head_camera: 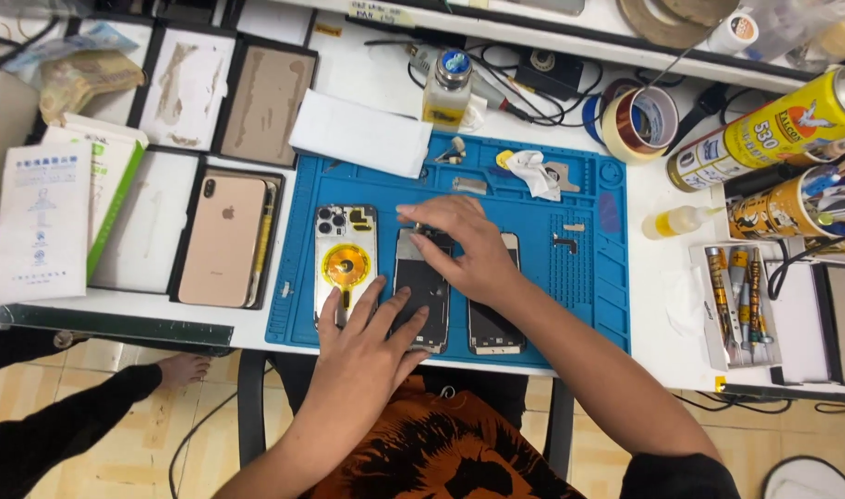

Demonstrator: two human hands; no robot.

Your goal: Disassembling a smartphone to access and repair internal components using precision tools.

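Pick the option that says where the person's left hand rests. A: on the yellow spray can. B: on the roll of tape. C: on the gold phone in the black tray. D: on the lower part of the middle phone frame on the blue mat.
D: the left hand lies flat with fingers spread over the lower end of the middle phone frame on the blue mat.

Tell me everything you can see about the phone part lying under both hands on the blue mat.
The middle phone frame lies flat on the blue mat, long axis pointing away from the person. It looks like an opened phone body: dark inside, thin silvery metal edge. The left hand presses its lower part with spread fingers; the right hand covers its top. An opened back housing lies left, another dark panel right.
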